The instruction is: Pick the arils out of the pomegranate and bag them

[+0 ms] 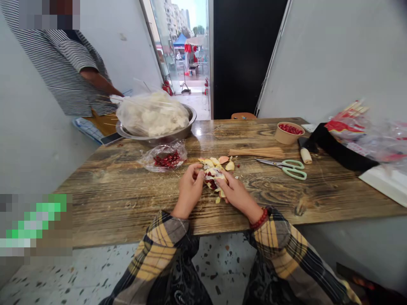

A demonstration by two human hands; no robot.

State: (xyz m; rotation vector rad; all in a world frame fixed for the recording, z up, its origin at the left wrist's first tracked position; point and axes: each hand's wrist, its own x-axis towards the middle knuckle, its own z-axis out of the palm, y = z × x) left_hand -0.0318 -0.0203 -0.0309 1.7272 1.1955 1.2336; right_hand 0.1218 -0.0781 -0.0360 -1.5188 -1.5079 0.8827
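Both hands are over the middle of the wooden table point(152, 203). My right hand point(237, 192) is closed on a piece of pomegranate point(211, 180) with pale membrane and dark red seeds. At its left side is my left hand point(191, 186), thumb and fingers pinched together; what lies between them is too small to make out. Yellowish pieces of peel point(229, 166) lie just beyond the fingers. To the left, a clear plastic bag point(168, 160) holds loose red seeds.
A metal basin point(152, 139) with a bag of white material stands at the back left, near a person in a striped shirt point(79, 76). On the right are green-handled scissors point(294, 169), thin sticks point(257, 152), a bowl of red seeds point(284, 134) and plastic packages point(378, 140).
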